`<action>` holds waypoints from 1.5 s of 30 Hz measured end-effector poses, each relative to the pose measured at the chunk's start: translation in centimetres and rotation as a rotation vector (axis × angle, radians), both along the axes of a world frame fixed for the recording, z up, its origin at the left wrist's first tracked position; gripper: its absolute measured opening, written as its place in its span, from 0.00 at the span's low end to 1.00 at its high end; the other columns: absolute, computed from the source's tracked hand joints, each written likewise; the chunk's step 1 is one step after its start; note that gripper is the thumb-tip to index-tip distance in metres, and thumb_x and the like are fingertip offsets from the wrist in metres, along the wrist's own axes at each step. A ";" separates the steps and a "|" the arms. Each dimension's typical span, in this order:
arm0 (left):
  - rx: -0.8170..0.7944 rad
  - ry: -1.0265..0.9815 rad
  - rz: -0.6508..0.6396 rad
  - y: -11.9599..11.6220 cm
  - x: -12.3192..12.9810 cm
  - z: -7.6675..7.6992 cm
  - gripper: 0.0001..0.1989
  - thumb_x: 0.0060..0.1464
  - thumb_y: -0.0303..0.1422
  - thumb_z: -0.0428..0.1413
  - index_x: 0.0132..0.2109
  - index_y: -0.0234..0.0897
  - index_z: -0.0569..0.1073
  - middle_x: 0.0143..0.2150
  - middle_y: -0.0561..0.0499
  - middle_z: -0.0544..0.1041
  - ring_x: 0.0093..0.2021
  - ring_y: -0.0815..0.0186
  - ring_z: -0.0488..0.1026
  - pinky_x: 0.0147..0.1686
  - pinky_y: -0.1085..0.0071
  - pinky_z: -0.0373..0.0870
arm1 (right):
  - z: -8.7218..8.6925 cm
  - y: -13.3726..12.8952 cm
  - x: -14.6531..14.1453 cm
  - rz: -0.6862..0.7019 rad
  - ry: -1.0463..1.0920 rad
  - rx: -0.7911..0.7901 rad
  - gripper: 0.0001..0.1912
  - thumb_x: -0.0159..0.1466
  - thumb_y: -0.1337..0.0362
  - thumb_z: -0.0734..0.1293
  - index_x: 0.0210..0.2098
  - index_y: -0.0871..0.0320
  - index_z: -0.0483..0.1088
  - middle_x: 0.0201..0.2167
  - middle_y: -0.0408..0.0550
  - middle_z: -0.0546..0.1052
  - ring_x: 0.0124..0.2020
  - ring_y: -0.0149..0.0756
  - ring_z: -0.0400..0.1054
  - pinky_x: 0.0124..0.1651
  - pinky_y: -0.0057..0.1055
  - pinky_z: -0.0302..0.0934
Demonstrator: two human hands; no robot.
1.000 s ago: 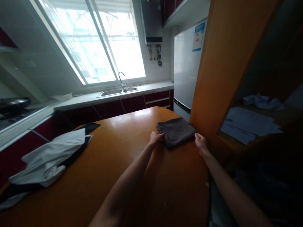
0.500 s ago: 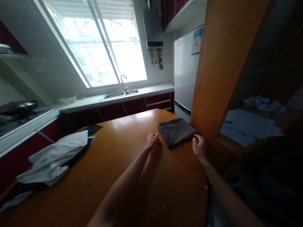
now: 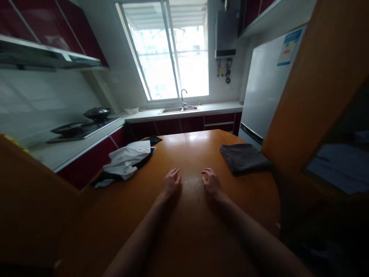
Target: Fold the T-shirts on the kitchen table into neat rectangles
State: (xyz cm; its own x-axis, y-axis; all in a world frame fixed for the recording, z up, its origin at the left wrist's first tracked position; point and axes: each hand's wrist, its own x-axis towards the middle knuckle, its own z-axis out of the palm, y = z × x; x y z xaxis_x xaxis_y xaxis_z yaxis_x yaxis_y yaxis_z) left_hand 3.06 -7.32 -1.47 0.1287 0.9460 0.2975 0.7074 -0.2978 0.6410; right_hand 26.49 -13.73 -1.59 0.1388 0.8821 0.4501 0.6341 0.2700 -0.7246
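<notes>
Over the middle of the wooden table [image 3: 190, 231] my left hand [image 3: 172, 181] is held with its fingers apart and nothing in them. Across a small gap, my right hand [image 3: 211, 182] is likewise open, fingers loosely curved. To the right of my right hand lies a folded dark grey cloth [image 3: 245, 158], flat near the table's right edge. On the left side of the table is a loose, crumpled pile of white and black clothing [image 3: 129, 156], apart from my left hand.
Beyond the table runs a counter [image 3: 150, 113] with a sink [image 3: 180, 109] and a tap [image 3: 182, 98]. A stove with a wok [image 3: 97, 113] is at the left. The fridge [image 3: 268, 80] and a wooden post [image 3: 305, 77] stand close on the right.
My right hand has left the folded cloth's corner and moved left, nearer my left hand. Its fingers have opened, and so have my left hand's. The view has turned left.
</notes>
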 end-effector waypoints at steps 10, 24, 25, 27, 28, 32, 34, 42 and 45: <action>-0.047 0.259 -0.037 -3.0 -3.0 -0.4 0.26 0.62 0.36 0.53 0.66 0.40 0.66 0.70 0.41 0.61 0.72 0.50 0.52 0.69 0.42 0.42 | -2.0 3.0 -6.0 0.007 -0.225 -0.028 0.21 0.61 0.69 0.63 0.54 0.57 0.72 0.63 0.59 0.68 0.68 0.51 0.55 0.68 0.60 0.43; -0.061 0.232 -0.065 -2.8 -3.4 -0.8 0.22 0.62 0.37 0.53 0.63 0.45 0.71 0.69 0.47 0.63 0.71 0.53 0.55 0.70 0.48 0.45 | -3.5 3.2 -5.9 -0.002 -0.314 -0.075 0.19 0.63 0.66 0.62 0.53 0.56 0.74 0.62 0.60 0.69 0.65 0.55 0.59 0.67 0.61 0.43; -0.061 0.225 -0.068 -2.8 -3.4 -0.9 0.22 0.62 0.37 0.53 0.63 0.45 0.71 0.70 0.47 0.63 0.71 0.53 0.55 0.70 0.49 0.44 | -3.5 3.2 -5.9 -0.003 -0.318 -0.074 0.19 0.63 0.66 0.62 0.53 0.56 0.74 0.62 0.60 0.69 0.65 0.55 0.59 0.67 0.61 0.43; -0.071 0.223 -0.071 -2.8 -3.5 -0.9 0.23 0.62 0.37 0.53 0.63 0.45 0.71 0.70 0.47 0.63 0.71 0.54 0.55 0.70 0.49 0.45 | -3.5 3.2 -5.8 0.001 -0.326 -0.075 0.20 0.64 0.65 0.62 0.54 0.56 0.74 0.62 0.60 0.69 0.66 0.55 0.59 0.67 0.62 0.43; -0.078 0.228 -0.070 -2.8 -3.5 -0.8 0.23 0.62 0.37 0.53 0.63 0.45 0.70 0.70 0.47 0.62 0.71 0.54 0.54 0.70 0.49 0.45 | -3.4 3.2 -5.8 0.005 -0.333 -0.081 0.20 0.64 0.65 0.62 0.54 0.56 0.73 0.62 0.60 0.69 0.66 0.55 0.58 0.67 0.62 0.43; -0.086 0.261 -0.064 -2.8 -3.5 -0.7 0.23 0.63 0.37 0.53 0.64 0.44 0.70 0.70 0.48 0.62 0.71 0.54 0.54 0.70 0.49 0.46 | -2.8 3.0 -5.9 0.006 -0.375 -0.147 0.21 0.65 0.65 0.61 0.56 0.57 0.72 0.64 0.59 0.68 0.67 0.52 0.57 0.68 0.59 0.42; -0.079 0.279 -0.065 -2.9 -3.5 -0.5 0.23 0.63 0.37 0.53 0.64 0.43 0.70 0.70 0.48 0.62 0.71 0.55 0.55 0.70 0.49 0.46 | -2.2 2.9 -5.9 0.006 -0.399 -0.200 0.22 0.65 0.65 0.60 0.57 0.59 0.72 0.64 0.58 0.67 0.68 0.49 0.55 0.70 0.56 0.41; -0.081 0.299 -0.081 -3.1 -3.4 -0.1 0.23 0.64 0.37 0.52 0.64 0.42 0.69 0.70 0.46 0.61 0.72 0.56 0.54 0.70 0.49 0.46 | -1.2 2.6 -5.8 0.024 -0.426 -0.274 0.23 0.66 0.65 0.59 0.60 0.60 0.70 0.67 0.56 0.65 0.69 0.46 0.52 0.71 0.52 0.38; -0.087 0.291 -0.087 -3.1 -3.6 0.0 0.23 0.64 0.36 0.52 0.64 0.41 0.69 0.70 0.46 0.61 0.72 0.55 0.54 0.70 0.48 0.47 | -1.3 2.6 -5.9 0.024 -0.417 -0.271 0.23 0.67 0.65 0.59 0.59 0.59 0.70 0.67 0.56 0.65 0.69 0.46 0.53 0.71 0.52 0.37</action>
